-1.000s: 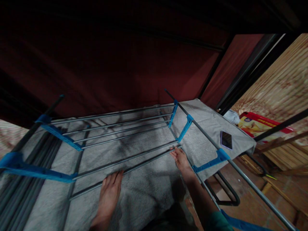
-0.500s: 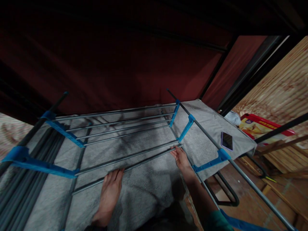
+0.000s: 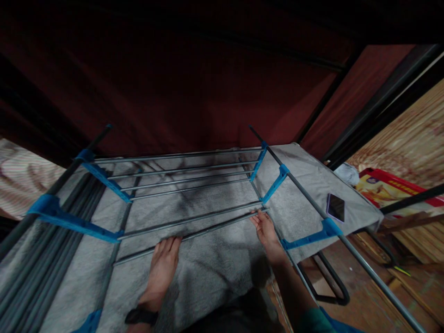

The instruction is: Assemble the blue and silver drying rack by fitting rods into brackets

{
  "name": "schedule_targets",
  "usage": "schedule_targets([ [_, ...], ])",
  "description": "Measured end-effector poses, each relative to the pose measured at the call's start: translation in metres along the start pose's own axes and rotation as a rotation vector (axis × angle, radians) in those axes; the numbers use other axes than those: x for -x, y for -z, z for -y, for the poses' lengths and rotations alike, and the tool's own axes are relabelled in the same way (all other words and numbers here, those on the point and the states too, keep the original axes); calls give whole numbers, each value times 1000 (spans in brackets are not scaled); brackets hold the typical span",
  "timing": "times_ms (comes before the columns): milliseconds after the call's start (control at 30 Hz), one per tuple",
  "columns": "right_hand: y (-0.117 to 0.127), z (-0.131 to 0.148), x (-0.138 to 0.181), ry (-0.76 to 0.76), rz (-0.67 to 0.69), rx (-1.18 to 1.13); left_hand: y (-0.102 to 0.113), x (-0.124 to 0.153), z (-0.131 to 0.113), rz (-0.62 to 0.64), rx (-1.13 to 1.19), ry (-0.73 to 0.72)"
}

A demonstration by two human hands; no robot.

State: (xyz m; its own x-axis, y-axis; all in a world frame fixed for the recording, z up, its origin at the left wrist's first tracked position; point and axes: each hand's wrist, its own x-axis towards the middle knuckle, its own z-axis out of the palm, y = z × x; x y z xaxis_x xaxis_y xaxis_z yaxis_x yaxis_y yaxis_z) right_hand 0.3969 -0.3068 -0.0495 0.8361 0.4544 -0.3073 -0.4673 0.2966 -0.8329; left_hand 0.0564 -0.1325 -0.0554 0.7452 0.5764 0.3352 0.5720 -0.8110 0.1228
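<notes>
While your left hand (image 3: 164, 261) curls closed over the grey tube (image 3: 215, 228), its thumb is hidden, so how firmly it grips can't be told. Your right hand (image 3: 266, 230) pinches the same tube near its right end (whether the left end is seated is hard to make out). The tube runs beside the nearest crossbar (image 3: 190, 219) of the frame (image 3: 274, 185), over fuzzy grey cloth (image 3: 215, 261). Moulded-looking blue brackets (image 3: 81, 227) join slender round bars; a tube bundle (image 3: 55, 245) is cut off at left.
</notes>
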Motion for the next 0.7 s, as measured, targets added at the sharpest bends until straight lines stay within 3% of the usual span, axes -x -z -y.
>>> schedule_targets([
  [233, 1, 2, 4, -7, 19, -21, 9, -2, -8, 50, 14, 40],
  [500, 13, -9, -3, 37, -48, -47, 15, -1, -18, 82, -26, 145],
  [700, 31, -12, -14, 40, 21, 53, 16, -1, -22, 154, -40, 154],
])
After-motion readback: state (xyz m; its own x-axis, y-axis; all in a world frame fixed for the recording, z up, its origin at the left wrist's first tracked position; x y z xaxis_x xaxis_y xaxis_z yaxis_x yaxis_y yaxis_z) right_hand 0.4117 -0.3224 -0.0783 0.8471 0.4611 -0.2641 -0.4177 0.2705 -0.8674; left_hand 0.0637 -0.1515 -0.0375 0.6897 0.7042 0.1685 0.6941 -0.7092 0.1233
